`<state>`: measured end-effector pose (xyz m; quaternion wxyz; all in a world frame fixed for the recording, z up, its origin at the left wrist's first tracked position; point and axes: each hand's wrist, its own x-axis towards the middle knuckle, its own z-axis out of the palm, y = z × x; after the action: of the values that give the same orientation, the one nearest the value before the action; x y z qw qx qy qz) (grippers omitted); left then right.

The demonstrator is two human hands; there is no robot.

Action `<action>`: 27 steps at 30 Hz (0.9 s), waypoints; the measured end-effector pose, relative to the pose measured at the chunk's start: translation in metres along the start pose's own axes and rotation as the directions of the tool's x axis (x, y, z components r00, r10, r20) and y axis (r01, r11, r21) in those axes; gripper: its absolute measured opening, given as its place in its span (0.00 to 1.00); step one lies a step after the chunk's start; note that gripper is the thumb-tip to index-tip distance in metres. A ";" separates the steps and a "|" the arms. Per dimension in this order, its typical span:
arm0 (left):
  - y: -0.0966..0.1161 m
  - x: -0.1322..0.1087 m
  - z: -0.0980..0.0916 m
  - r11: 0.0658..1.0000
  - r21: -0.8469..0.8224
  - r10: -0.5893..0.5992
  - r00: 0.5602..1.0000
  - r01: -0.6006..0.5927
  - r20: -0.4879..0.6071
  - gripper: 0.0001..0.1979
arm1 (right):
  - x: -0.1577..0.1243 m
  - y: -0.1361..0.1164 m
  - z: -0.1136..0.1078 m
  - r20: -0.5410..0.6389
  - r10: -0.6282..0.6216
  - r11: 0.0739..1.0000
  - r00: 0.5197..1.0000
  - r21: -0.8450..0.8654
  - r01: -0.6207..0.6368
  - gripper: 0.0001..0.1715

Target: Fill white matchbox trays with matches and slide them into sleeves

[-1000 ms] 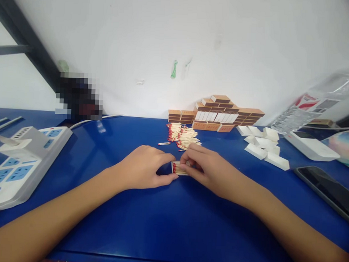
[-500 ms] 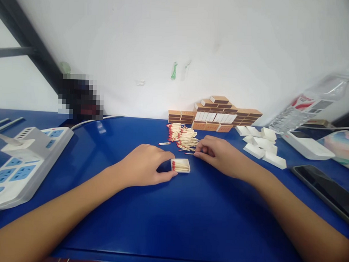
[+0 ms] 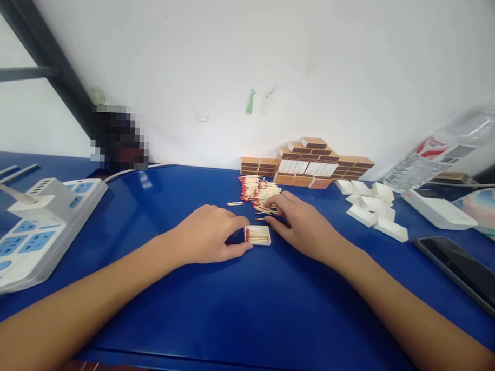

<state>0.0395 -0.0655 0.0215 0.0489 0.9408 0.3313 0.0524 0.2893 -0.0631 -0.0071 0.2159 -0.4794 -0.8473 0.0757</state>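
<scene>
My left hand [image 3: 209, 234] rests on the table, its thumb and index finger gripping the left end of a small white matchbox tray [image 3: 269, 241]. Red-headed matches [image 3: 257, 235] lie side by side in that tray, heads to the left. Just behind it, my right hand [image 3: 297, 222] is at the near edge of a loose pile of matches [image 3: 249, 188]. Its fingers curl over the pile, with the thumb against a single match [image 3: 260, 219]; the fingertips partly hide what is between them. One or two stray matches [image 3: 235, 204] lie left of the pile.
Stacked matchboxes [image 3: 304, 180] stand against the wall behind the pile. Several empty white trays [image 3: 362, 214] lie to the right, near a tilted plastic bottle [image 3: 422, 159], a white box [image 3: 439, 208] and a phone [image 3: 463, 274]. A power strip [image 3: 46, 238] sits at left.
My right hand has shifted left along the pile's near edge, and the single match at its thumb has moved left too. My left hand stays on the tray.
</scene>
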 end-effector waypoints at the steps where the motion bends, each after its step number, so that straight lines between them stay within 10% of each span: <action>1: 0.000 0.000 0.000 1.000 0.001 0.005 1.000 -0.005 -0.003 0.16 | 0.000 0.000 0.001 0.002 -0.002 1.000 1.000 0.009 0.002 0.06; 27: -0.005 0.000 0.001 1.000 0.005 -0.020 1.000 0.020 -0.021 0.16 | -0.008 -0.016 -0.019 0.108 -0.030 0.990 0.994 0.138 0.015 0.05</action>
<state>0.0361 -0.0615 0.0202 0.0435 0.9369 0.3414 0.0610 0.2886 -0.0798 0.0134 0.2021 -0.4489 -0.8560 0.1575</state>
